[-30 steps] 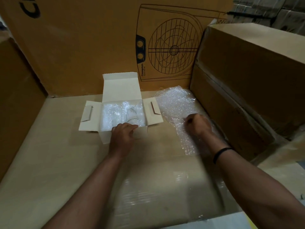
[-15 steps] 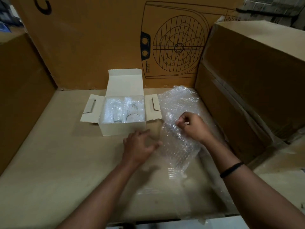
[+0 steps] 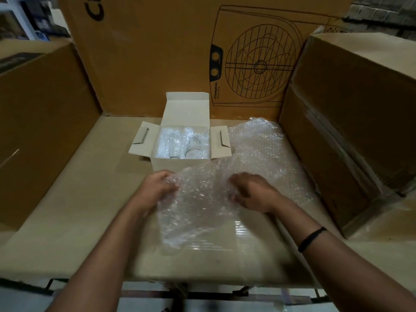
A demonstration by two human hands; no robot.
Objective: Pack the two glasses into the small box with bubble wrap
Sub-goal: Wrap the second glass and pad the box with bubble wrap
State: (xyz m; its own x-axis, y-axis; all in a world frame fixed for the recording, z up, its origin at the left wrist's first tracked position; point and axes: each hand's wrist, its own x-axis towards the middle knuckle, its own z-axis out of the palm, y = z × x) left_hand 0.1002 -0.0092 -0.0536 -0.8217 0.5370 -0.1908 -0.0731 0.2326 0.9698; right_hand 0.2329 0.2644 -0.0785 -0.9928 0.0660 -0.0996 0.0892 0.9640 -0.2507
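The small box (image 3: 180, 164) stands open with its flaps spread, and both glasses (image 3: 193, 146) lie inside it on a bubble lining (image 3: 165, 140). Just in front of the box, the left hand (image 3: 155, 190) and right hand (image 3: 252, 192), set apart, each grip the loose bubble wrap sheet (image 3: 202, 199). I'd fold it to the box's opening, lay it gently over the glasses, and tuck the edges down.

large printed carton (image 3: 180, 52) stands behind; brown cartons left (image 3: 40, 122) and right (image 3: 351, 122).
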